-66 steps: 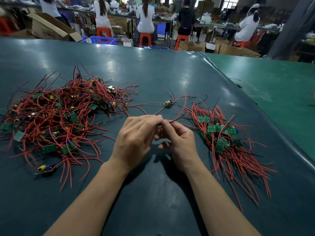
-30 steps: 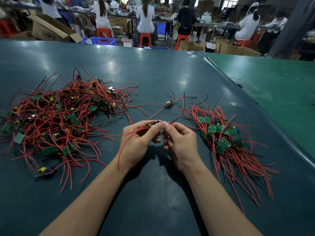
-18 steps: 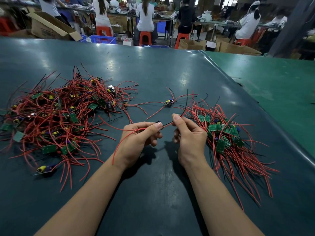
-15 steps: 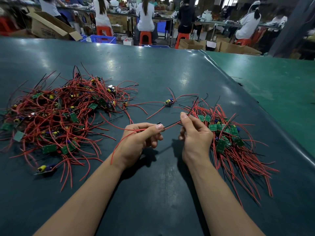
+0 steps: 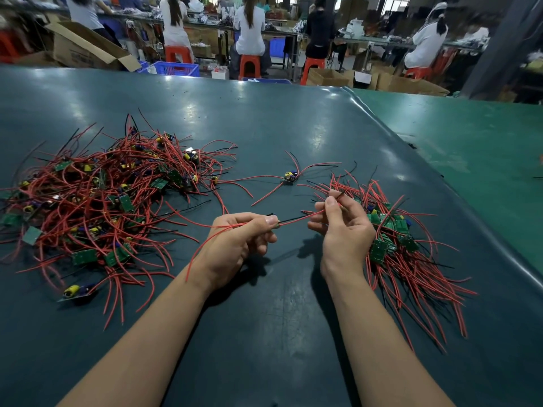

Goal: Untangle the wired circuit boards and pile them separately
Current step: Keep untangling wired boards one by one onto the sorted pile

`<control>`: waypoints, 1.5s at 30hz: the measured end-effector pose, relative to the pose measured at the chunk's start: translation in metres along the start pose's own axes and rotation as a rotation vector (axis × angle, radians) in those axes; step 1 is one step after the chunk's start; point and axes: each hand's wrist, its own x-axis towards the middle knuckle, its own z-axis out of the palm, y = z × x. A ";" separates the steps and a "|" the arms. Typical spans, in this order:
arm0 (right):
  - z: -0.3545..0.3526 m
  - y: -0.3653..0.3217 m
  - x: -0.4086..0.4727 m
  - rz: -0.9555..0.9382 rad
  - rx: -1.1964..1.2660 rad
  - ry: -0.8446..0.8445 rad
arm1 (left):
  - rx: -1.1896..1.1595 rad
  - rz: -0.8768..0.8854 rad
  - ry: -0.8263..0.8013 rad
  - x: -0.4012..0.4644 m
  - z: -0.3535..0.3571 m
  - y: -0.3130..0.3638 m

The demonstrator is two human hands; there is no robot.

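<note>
the fingers of the left hand pinch a small wired board, mostly hidden in the grip, while the right hand pinches its red and black wires between thumb and forefinger, stretched between the two hands above the dark table. the tangled heap lies to the left, the sorted pile just right of the right hand, and a lone board rests between them.

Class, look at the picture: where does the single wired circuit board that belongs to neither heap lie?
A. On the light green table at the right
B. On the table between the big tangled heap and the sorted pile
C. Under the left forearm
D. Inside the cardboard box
B: the lone board lies on the table, apart from the tangled heap and the sorted pile, beyond both hands.
</note>
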 end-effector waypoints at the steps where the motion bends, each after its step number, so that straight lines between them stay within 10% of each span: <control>1: -0.001 0.000 0.001 0.006 -0.006 0.000 | 0.007 0.004 -0.002 0.000 0.000 0.000; 18: -0.006 -0.014 0.003 0.332 0.455 -0.035 | 0.020 -0.001 -0.022 -0.002 0.000 0.002; 32: 0.005 -0.004 -0.017 0.430 -0.023 -0.426 | -0.010 0.043 0.043 0.003 -0.001 -0.002; 45: 0.000 -0.005 0.002 0.198 0.141 0.034 | -0.010 0.013 -0.009 0.002 -0.002 0.000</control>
